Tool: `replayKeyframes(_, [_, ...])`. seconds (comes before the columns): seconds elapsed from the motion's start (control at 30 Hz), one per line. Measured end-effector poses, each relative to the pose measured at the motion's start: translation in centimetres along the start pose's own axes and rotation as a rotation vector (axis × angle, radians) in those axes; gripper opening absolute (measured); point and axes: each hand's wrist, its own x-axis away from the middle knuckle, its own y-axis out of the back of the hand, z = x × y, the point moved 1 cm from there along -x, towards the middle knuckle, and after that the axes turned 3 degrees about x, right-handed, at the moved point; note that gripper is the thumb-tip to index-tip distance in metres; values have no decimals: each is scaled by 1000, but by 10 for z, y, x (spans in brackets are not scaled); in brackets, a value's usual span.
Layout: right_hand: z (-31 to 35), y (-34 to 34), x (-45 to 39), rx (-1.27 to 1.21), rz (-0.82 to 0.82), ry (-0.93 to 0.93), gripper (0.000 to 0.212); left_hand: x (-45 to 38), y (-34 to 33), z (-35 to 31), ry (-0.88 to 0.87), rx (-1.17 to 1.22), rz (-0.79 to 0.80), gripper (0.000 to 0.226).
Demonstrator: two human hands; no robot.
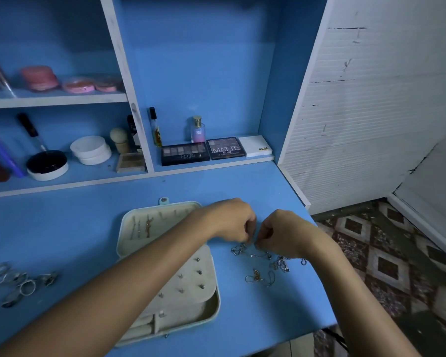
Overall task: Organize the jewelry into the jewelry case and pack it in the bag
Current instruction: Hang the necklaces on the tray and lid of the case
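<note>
An open beige jewelry case (211, 302) lies on the blue desk, with chains hung in its lid and stud earrings on its middle flap. Right of it lies a tangle of thin chains (258, 253), with more chains (283, 264) and a gold piece (258, 275) nearby. My left hand (229, 221) and my right hand (283, 233) meet just above the tangle. Both pinch a thin chain between curled fingertips. My left forearm crosses over the case and hides part of it. No bag is in view.
Several silver rings (18, 282) lie at the desk's left. Eyeshadow palettes (204, 152), perfume bottles (198, 130) and round jars (90, 150) fill the shelves behind. The desk's right edge (322, 266) drops to a patterned floor close to my right hand.
</note>
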Motion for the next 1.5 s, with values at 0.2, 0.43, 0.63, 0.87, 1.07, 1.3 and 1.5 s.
replayKeyframes(0.2, [1,-2,1,44,12,17,13,1,1,-3,27,-22,26,14])
replayKeyframes(0.43, [6,6,9,-20,-44,35,16,3,1,-7,17,-47,94,11])
replayKeyframes(0.63, [10,12,15,-54,-83,61,8,7,5,-7,27,23,26,5])
replayKeyframes(0.87, [3,15,9,-77,-106,129,11,9,12,-2,29,79,-24,20])
replayKeyframes(1.07, [-5,19,7,-157,-135,155,18,13,17,7,46,61,-19,19])
replayKeyframes(1.3, [-7,23,8,-223,-173,174,22,15,18,9,64,26,-1,20])
replayKeyframes(1.5, [-9,24,10,-243,-176,154,19,20,24,14,125,-38,40,29])
